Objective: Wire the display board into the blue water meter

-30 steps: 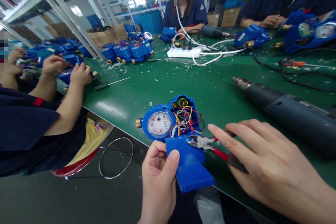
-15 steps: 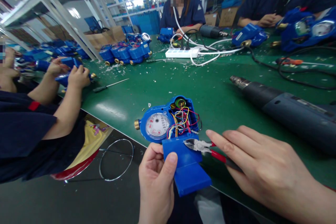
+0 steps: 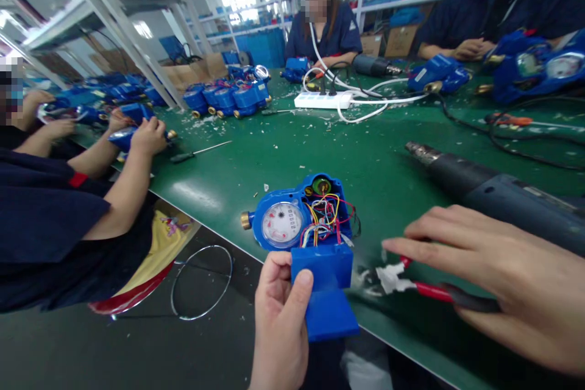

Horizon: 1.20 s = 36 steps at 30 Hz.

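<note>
A blue water meter [image 3: 281, 222] lies on the green table near its front edge, with a round white dial and a brass fitting at its left. Its side compartment is uncovered and packed with thin coloured wires [image 3: 325, 216]. My left hand [image 3: 283, 311] pinches a bent blue cover [image 3: 322, 268] between thumb and fingers, just in front of the meter. To the right, my right hand [image 3: 493, 274] grips red-handled cutting pliers [image 3: 425, 288] with their jaws apart over the table. The jaws are slightly blurred and touch nothing I can see.
A heat gun [image 3: 484, 180] lies at right. Behind stand a white power strip [image 3: 323, 100] with cables and several blue meters [image 3: 228, 97]. A screwdriver [image 3: 201, 151] lies at left, near a co-worker's hands [image 3: 148, 134]. Two other people sit across the table.
My right hand has drawn the pliers away from the blue cover, to the right and slightly down. The left hand still holds the cover, now turned slightly. The whole view has shifted a little.
</note>
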{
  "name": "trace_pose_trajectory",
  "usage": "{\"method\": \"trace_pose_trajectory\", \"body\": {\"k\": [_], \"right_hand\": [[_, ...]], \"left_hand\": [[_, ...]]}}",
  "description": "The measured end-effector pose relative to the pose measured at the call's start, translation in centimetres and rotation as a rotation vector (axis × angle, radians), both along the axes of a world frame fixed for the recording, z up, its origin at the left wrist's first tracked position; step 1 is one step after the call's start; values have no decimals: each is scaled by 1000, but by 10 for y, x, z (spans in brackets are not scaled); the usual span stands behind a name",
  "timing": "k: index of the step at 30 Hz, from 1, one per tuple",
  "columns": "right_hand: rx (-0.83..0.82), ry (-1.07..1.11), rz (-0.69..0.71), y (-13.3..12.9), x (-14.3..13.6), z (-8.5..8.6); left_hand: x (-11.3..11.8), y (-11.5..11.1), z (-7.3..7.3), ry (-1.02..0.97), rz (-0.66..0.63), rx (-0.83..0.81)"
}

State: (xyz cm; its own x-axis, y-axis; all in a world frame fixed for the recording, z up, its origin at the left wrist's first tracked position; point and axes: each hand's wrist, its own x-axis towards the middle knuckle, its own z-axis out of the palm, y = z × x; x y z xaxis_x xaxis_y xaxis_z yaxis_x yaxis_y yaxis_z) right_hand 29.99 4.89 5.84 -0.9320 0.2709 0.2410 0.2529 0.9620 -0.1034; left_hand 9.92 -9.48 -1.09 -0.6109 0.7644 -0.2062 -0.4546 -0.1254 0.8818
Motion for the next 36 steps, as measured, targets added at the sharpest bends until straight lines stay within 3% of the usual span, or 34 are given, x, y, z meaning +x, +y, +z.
{"method": "trace_pose_trajectory", "body": {"k": [2,8,13,18,26,31,36], "right_hand": [[13,-10,19,3,3,-2],[-51,155,-147,-14,-9,-14],[-131,224,-233,-43,-25,-26],[-73,256,-300,-60,-28,-44],[-84,200,-343,-61,-30,-47],[36,261,-359,-59,-34,-52],[122,190,-350,-58,-32,-48]], "left_hand": [[-2,-1,-9,67,38,31],[-8,3,-30,361,173,197],[-5,8,-35,446,218,261],[4,10,-41,503,250,265],[9,21,-44,579,251,382],[9,23,-49,652,247,409],[7,25,-53,735,278,416]]}}
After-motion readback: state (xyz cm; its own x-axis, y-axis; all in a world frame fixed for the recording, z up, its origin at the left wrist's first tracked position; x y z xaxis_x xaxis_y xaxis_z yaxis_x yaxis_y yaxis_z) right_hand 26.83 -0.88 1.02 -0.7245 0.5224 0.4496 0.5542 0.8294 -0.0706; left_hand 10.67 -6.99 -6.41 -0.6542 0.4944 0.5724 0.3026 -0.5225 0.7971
